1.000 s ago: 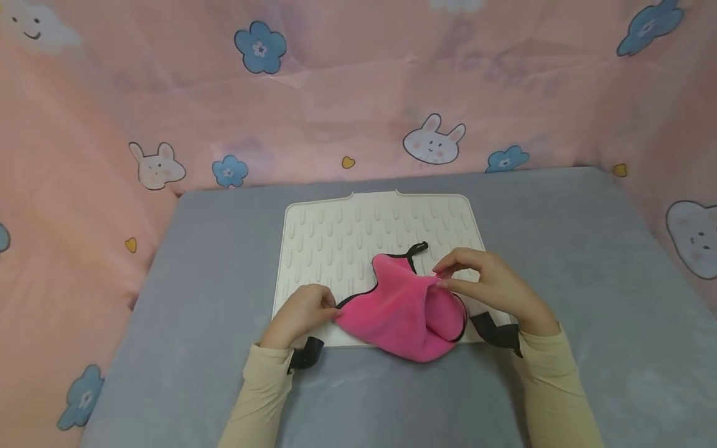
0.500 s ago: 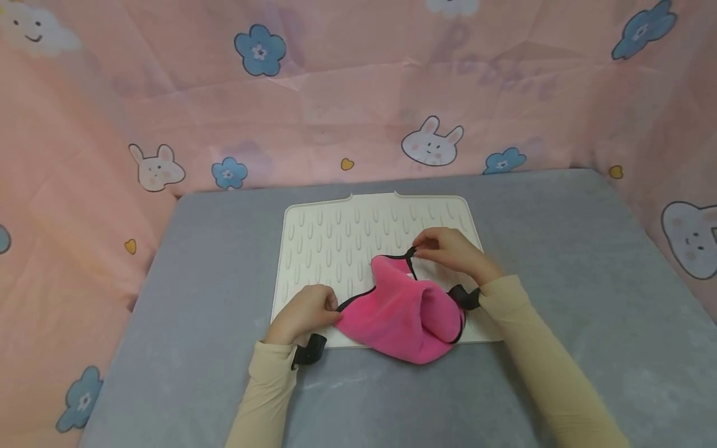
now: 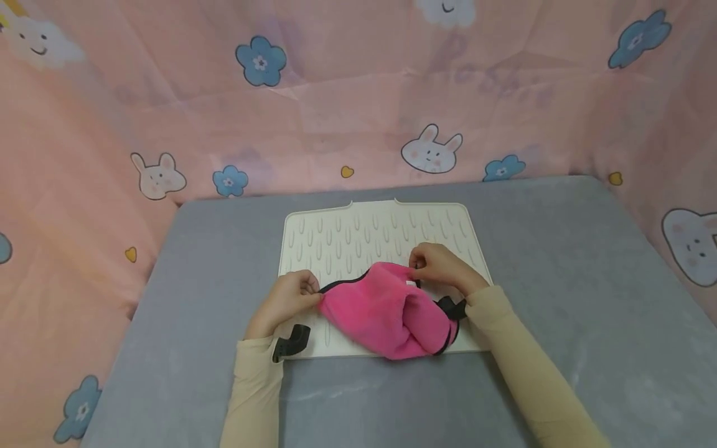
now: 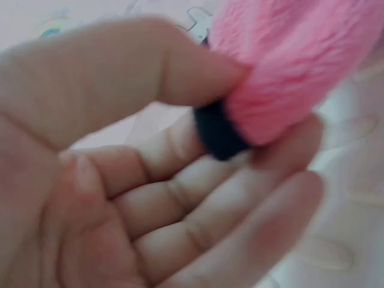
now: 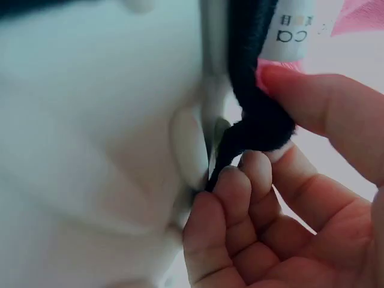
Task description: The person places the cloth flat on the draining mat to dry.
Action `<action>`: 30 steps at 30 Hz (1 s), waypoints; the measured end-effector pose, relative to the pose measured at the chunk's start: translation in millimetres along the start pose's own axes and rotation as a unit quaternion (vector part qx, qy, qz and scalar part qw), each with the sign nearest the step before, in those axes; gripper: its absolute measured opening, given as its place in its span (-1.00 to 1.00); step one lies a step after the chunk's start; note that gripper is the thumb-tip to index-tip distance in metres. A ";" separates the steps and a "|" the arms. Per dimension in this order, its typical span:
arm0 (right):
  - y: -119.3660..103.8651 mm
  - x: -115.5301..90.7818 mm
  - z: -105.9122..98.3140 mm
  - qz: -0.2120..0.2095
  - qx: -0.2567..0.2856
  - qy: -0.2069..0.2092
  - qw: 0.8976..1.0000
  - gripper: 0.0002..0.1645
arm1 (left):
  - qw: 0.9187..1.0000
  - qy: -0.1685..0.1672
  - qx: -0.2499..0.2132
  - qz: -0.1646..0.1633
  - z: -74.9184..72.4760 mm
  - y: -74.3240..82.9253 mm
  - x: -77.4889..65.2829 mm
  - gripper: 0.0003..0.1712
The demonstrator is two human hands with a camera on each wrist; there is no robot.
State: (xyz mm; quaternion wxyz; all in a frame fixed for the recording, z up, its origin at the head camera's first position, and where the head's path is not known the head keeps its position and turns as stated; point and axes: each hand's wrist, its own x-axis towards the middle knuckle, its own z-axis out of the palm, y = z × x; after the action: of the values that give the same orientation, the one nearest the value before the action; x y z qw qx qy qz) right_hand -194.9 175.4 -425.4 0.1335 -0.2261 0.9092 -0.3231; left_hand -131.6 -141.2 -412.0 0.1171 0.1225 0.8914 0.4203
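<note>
A fluffy pink cloth (image 3: 370, 305) with dark edging lies bunched over a cream ribbed mat (image 3: 336, 233). My left hand (image 3: 284, 302) pinches its left corner between thumb and fingers; the left wrist view shows the thumb pressed on the pink pile (image 4: 288, 84) beside the dark edging (image 4: 219, 129). My right hand (image 3: 442, 266) pinches the upper right corner, where the dark trim (image 5: 264, 123) lies between thumb and fingers in the right wrist view. Near that corner a white printed label (image 5: 291, 30) shows. The cloth's lower right part is folded over itself.
The mat lies on a grey-covered table (image 3: 224, 249). Behind and at both sides hangs a pink curtain (image 3: 336, 93) printed with rabbits, flowers and clouds. Black wrist mounts (image 3: 292, 342) sit at both cuffs.
My right hand has left the cloth's folded part, reached its looped corner and taken hold there. My left hand, still gripping its corner, has drawn the cloth a little to the left.
</note>
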 end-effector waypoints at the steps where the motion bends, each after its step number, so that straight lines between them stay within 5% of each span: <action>1: 1.8 -2.2 -0.5 0.002 0.006 0.013 1.000 -0.85 | 1.000 0.007 -0.008 -0.002 -1.3 -1.8 1.2 -0.90; 11: 12.0 -26.0 -10.0 0.034 0.090 0.110 0.989 -0.91 | 0.999 0.015 -0.042 0.032 -1.4 -11.7 12.1 -0.72; 16: 10.1 -36.0 -7.8 0.069 0.124 0.128 0.982 -0.84 | 0.992 0.004 -0.120 0.039 7.0 -15.6 13.4 -0.73; 21: 11.2 -37.7 -4.3 0.058 0.147 0.149 0.976 -0.85 | 0.982 -0.014 -0.183 0.039 11.3 -20.4 11.2 -0.77; 30: 15.6 -37.2 -8.6 0.059 0.227 0.175 0.956 -0.78 | 0.989 -0.034 -0.141 0.016 1.6 -24.2 5.6 -0.79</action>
State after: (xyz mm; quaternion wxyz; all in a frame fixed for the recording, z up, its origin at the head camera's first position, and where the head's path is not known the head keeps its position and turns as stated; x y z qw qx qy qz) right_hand -171.3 209.2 -425.4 0.0390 -0.0762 0.8330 -0.5467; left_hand -139.3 -153.2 -432.4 0.1563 0.1331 0.8168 0.5392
